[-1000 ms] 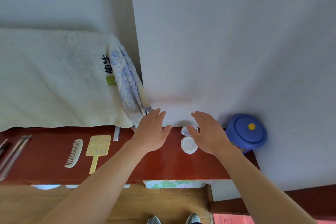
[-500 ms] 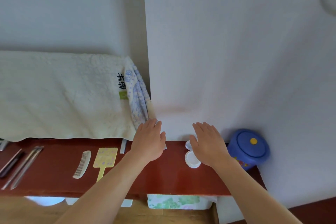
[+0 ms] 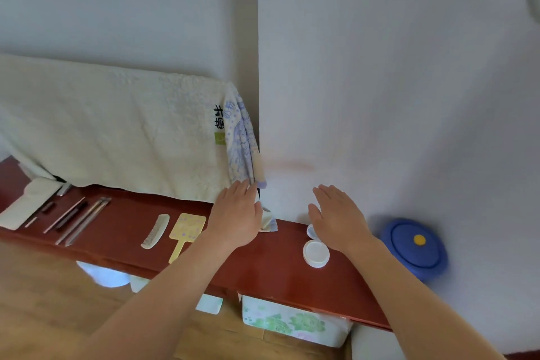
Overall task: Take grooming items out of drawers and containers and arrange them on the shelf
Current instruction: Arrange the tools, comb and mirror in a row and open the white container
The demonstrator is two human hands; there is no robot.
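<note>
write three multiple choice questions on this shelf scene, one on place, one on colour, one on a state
1. Where is the comb?
A. just left of the mirror
B. on top of it
C. far right of it

2. What colour is the lidded pot?
A. red
B. blue
C. green

3. How are the left hand and right hand?
A. both fists
B. both open, fingers straight
C. both gripping the comb

Answers:
1 A: it lies beside the mirror on the shelf.
2 B: it is blue with a yellow knob.
3 B: both are flat and hold nothing.
</note>
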